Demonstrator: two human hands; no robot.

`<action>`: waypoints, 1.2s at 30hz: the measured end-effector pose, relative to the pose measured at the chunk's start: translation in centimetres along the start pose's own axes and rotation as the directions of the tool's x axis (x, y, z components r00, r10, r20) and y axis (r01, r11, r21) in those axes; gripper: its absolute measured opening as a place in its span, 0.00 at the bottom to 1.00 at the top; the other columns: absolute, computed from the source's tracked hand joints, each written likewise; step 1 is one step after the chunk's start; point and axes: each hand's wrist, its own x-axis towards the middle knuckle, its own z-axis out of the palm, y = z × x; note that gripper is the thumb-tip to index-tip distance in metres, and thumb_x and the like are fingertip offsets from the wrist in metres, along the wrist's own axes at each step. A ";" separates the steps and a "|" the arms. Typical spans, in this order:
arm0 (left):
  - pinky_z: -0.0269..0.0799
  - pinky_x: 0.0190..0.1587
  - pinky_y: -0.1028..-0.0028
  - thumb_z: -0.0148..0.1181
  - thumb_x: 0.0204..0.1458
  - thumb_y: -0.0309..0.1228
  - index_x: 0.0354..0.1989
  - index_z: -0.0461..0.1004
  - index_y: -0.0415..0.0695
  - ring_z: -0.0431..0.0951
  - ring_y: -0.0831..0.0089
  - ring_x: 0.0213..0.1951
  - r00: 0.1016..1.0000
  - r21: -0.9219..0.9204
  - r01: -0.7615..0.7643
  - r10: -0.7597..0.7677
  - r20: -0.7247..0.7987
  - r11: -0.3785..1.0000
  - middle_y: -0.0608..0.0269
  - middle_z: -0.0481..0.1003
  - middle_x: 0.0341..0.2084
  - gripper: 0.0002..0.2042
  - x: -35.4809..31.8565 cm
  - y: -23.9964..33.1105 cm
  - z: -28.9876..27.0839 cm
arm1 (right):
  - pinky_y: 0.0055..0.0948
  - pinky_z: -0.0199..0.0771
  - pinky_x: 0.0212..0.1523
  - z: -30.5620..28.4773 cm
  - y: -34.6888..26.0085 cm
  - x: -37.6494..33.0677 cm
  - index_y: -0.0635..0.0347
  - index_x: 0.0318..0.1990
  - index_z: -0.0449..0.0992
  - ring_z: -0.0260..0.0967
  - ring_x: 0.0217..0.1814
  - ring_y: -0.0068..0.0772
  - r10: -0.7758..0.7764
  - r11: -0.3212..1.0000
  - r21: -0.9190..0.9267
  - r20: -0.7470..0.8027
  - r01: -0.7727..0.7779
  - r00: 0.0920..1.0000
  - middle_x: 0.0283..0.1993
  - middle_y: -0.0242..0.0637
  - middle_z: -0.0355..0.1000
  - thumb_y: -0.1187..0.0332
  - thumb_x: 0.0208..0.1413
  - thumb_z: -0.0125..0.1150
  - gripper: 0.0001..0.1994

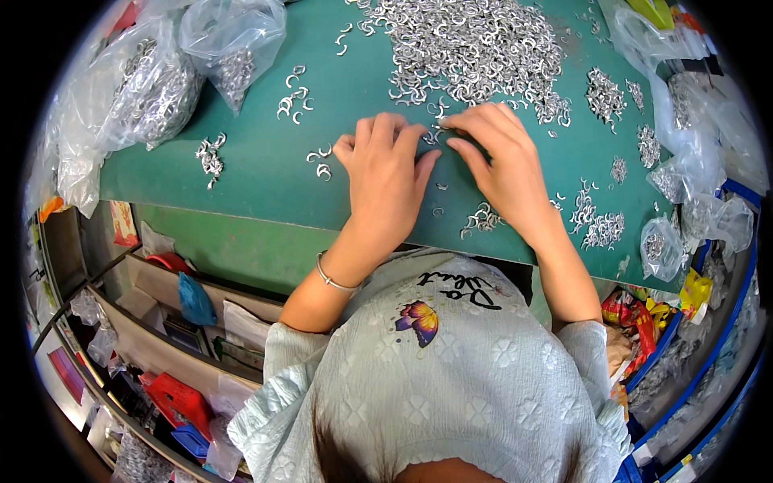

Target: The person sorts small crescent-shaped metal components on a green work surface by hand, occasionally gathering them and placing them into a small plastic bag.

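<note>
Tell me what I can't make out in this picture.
In the head view:
Whether the left hand or right hand grips metal pieces: fingers hide contact, pieces are tiny.
Far end of the big pile: cut by the top edge.
Whether the blue bag holds anything: its plastic hides that.

We had a heap of metal pieces (483,56) well back from the near edge of the table (258,161), bags (157,92) along its left and right edges, small piles (602,231) between.

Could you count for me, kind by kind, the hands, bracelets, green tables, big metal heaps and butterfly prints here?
Hands: 2, left hand and right hand
Bracelet: 1
Green table: 1
Big metal heap: 1
Butterfly print: 1
Total: 6
</note>
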 end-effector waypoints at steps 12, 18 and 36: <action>0.56 0.49 0.62 0.69 0.44 0.26 0.38 0.77 0.45 0.70 0.64 0.44 0.993 -0.018 0.088 -0.086 0.079 0.996 0.65 0.71 0.37 0.12 -0.8 0.1 -1.3 | 0.37 0.64 0.41 0.0 -0.6 0.0 0.60 0.38 0.77 0.66 0.41 0.41 -0.045 0.994 -0.103 0.018 0.047 0.999 0.36 0.36 0.69 0.76 0.48 0.64 0.09; 0.56 0.48 0.62 0.69 0.43 0.25 0.39 0.77 0.45 0.69 0.63 0.45 0.983 0.010 0.099 -0.100 0.154 0.995 0.63 0.70 0.39 0.13 -1.8 0.1 -3.0 | 0.37 0.68 0.45 -2.0 0.5 -0.9 0.61 0.37 0.78 0.69 0.41 0.41 0.119 0.980 0.145 0.134 -0.138 0.984 0.36 0.37 0.72 0.77 0.47 0.66 0.08; 0.64 0.41 0.65 0.65 0.47 0.20 0.40 0.76 0.41 0.72 0.60 0.38 0.983 -0.184 -0.006 0.040 0.182 0.983 0.58 0.72 0.38 0.11 -2.8 0.4 -2.3 | 0.36 0.64 0.40 -1.3 0.2 -1.8 0.58 0.36 0.75 0.66 0.40 0.40 0.111 0.977 -0.186 0.022 -0.105 0.994 0.34 0.36 0.69 0.73 0.48 0.67 0.09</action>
